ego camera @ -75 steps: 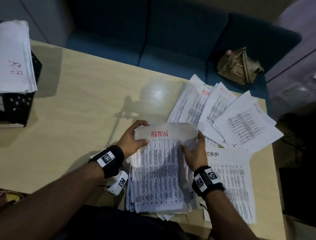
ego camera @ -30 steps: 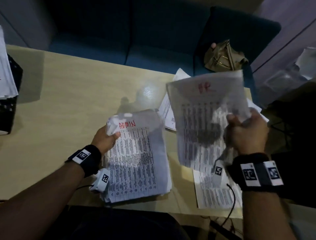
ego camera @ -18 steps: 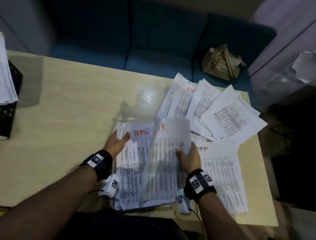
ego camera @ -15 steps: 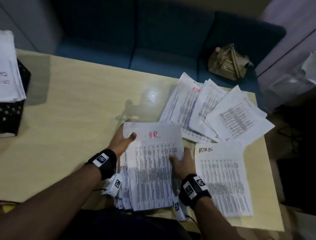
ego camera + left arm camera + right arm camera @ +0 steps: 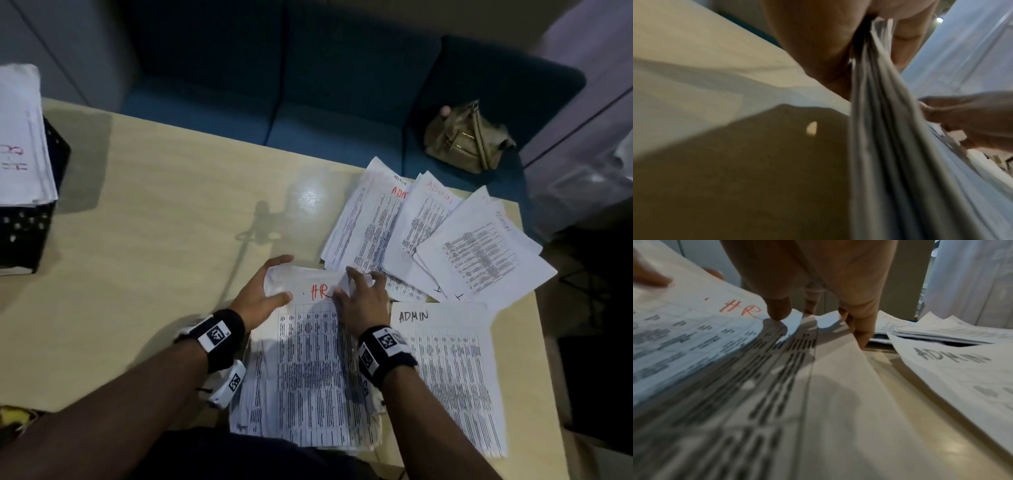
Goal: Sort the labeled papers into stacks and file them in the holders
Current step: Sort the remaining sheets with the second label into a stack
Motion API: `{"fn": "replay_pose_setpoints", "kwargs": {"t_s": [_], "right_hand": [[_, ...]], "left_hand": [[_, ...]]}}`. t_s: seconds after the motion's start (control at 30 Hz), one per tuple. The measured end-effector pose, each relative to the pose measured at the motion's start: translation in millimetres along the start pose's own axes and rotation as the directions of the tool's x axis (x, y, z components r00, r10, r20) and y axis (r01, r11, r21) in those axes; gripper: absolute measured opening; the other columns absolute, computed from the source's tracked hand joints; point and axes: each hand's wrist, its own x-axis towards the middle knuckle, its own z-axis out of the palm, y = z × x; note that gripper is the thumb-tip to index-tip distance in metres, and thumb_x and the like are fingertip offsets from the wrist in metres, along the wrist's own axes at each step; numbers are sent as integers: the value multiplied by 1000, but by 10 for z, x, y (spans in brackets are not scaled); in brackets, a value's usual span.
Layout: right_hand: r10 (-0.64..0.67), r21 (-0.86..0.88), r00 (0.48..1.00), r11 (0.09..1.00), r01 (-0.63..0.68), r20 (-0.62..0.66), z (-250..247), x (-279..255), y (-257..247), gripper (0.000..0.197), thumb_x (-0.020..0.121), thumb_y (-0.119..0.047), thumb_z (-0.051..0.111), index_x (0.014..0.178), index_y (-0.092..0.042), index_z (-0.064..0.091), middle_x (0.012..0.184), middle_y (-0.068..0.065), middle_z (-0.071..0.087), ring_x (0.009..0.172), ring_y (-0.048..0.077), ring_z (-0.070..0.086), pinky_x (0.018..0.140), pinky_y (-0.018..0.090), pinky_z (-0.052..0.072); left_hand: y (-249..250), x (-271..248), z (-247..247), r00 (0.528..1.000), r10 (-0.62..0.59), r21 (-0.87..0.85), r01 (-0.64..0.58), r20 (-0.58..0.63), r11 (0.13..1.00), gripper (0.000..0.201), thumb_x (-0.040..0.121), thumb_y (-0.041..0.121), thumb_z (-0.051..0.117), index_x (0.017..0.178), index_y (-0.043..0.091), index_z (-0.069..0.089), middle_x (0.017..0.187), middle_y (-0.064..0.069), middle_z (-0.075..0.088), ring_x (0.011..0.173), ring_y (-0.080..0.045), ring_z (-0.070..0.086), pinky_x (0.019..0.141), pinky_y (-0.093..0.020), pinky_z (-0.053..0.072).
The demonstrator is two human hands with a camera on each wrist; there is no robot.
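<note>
A stack of printed papers (image 5: 308,377) lies at the table's near edge, and its top sheet (image 5: 694,331) is marked HR in red. My left hand (image 5: 279,279) grips the stack's top left corner, thumb on top and fingers underneath; the left wrist view shows the paper edges (image 5: 890,146) against the palm. My right hand (image 5: 356,284) pinches the HR sheet's top right corner, thumb (image 5: 777,311) pressing beside the red letters. A single sheet marked ADMIN (image 5: 445,370) lies flat to the right of the stack.
Several ADMIN sheets (image 5: 428,233) are fanned out at the table's far right corner. At the left edge stands a black mesh holder (image 5: 20,233) with papers (image 5: 24,154) in it. A tan bag (image 5: 466,140) sits on the blue sofa behind the table.
My right hand brought the HR sheet down from the air onto the stack, covering the ADMIN sheet, then slid up to its top right corner. The left hand kept its hold.
</note>
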Motion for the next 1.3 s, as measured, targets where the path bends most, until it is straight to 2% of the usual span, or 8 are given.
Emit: {"fn": "replay_pose_setpoints", "kwargs": {"t_s": [0.13, 0.2, 0.3, 0.43, 0.7, 0.9, 1.07, 1.3], "right_hand": [[6, 148, 998, 989, -14, 57, -188, 85, 46, 43, 90, -32, 59, 131, -28, 48, 143, 7, 27, 127, 31, 42, 104, 46, 42], [82, 312, 986, 949, -34, -142, -389, 124, 299, 32, 94, -32, 54, 124, -23, 57, 136, 10, 40, 122, 29, 49, 102, 42, 44], [348, 258, 833, 932, -257, -430, -686, 88, 955, 30, 90, -28, 59, 118, -18, 62, 125, 20, 52, 113, 39, 54, 96, 44, 45], [683, 145, 656, 720, -679, -321, -875, -194, 1737, 69, 79, -31, 72, 137, -12, 39, 141, 22, 36, 129, 42, 36, 104, 54, 33], [581, 115, 792, 814, -570, -189, -829, -375, 2057, 46, 77, -28, 76, 109, 2, 63, 104, 24, 68, 92, 38, 64, 81, 41, 53], [512, 374, 827, 832, -409, -234, -1145, -340, 1823, 41, 82, -30, 68, 106, 2, 63, 96, 24, 66, 81, 28, 57, 70, 29, 39], [632, 514, 673, 752, -413, -384, -1577, 128, 1794, 51, 92, -30, 60, 127, 7, 53, 129, 25, 57, 117, 37, 55, 85, 34, 43], [812, 374, 543, 582, -722, -215, -1503, 777, 1895, 88, 77, -51, 71, 136, 5, 37, 140, 24, 43, 126, 38, 47, 99, 46, 40]], "left_hand": [[-46, 8, -38, 1000, -3, 77, 4, -11, 997, 48, 82, 1, 65, 111, 39, 57, 122, 14, 58, 116, -6, 53, 99, -30, 43], [-42, -14, -55, 999, -47, 71, 47, -7, 996, 52, 83, 10, 70, 120, 40, 52, 128, 12, 55, 118, -12, 53, 101, -34, 42], [-91, -59, -36, 992, -112, 105, 104, 65, 989, 74, 81, 16, 75, 139, 35, 34, 137, 14, 45, 125, -8, 44, 106, -30, 35], [-197, -118, 25, 975, -195, 247, 164, 107, 955, 51, 85, 19, 72, 131, 22, 50, 119, 11, 59, 114, -13, 57, 106, -35, 39], [16, 86, 141, 983, -185, 132, 183, 8, 974, 41, 86, 13, 70, 124, 22, 57, 106, 10, 65, 100, -14, 60, 99, -39, 43], [166, 451, 79, 987, -116, 232, 139, -109, 963, 45, 90, 16, 66, 133, 19, 52, 118, 2, 58, 104, -17, 52, 90, -31, 39], [6, 531, 14, 970, -215, 278, 238, -110, 931, 45, 92, 24, 62, 135, 20, 49, 129, -8, 60, 101, -21, 54, 86, -36, 44], [-65, 521, 6, 955, -261, 242, 290, -144, 926, 43, 93, 24, 61, 134, 19, 49, 109, 1, 62, 104, -25, 57, 76, -33, 47]]}}
